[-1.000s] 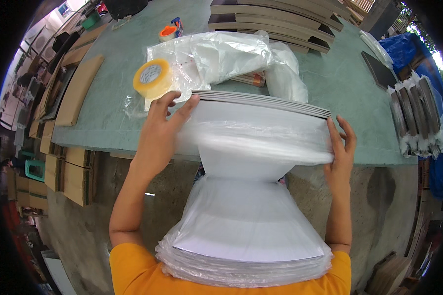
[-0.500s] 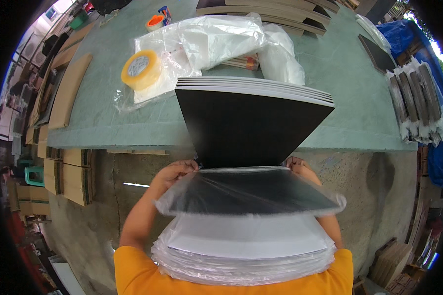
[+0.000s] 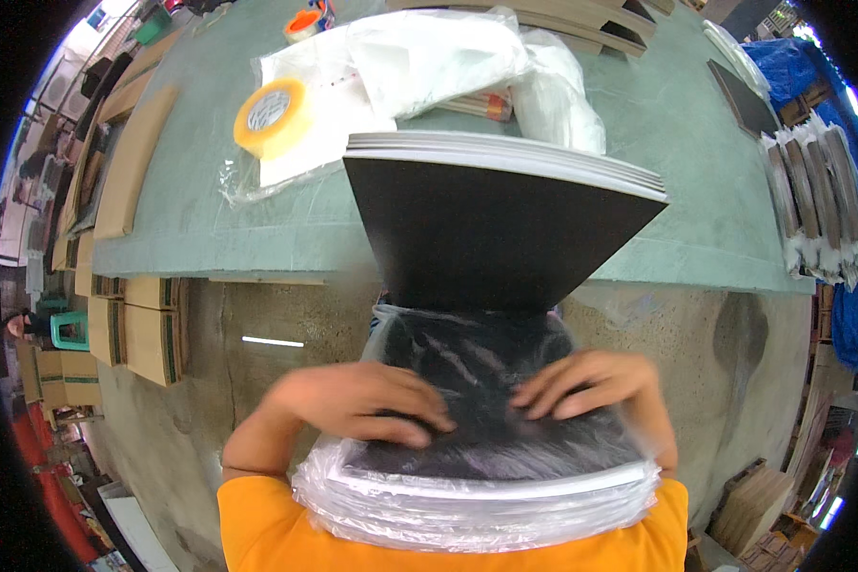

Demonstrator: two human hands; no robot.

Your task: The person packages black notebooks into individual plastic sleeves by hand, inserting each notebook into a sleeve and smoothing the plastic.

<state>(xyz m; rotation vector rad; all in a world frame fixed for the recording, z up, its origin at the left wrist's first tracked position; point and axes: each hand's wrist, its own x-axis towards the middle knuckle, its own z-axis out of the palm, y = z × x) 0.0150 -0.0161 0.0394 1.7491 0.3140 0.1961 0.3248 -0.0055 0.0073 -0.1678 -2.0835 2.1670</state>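
Observation:
A black flat panel (image 3: 477,449) in a clear plastic sleeve lies on top of a stack of plastic-wrapped white-edged panels (image 3: 477,520) against my body. My left hand (image 3: 377,405) rests on the left part of the sleeved panel, fingers stretched out and a little blurred. My right hand (image 3: 591,383) lies on its right part, fingers spread. Neither hand grips anything. Just beyond, a stack of bare black panels (image 3: 496,229) with white edges leans at the near edge of the green table (image 3: 229,243); its lower end is partly hidden.
On the table are a roll of clear yellowish tape (image 3: 275,119), crumpled plastic bags (image 3: 439,67), an orange tape roll (image 3: 303,26) and grey-brown boards (image 3: 553,21). Wrapped panels (image 3: 815,195) stand at the right edge. Cardboard boxes (image 3: 153,329) and a green stool (image 3: 70,330) are at left.
Both hands have come back toward my body from the sleeve's far edge and now lie flat on it. The sleeved panel has settled down onto the stack.

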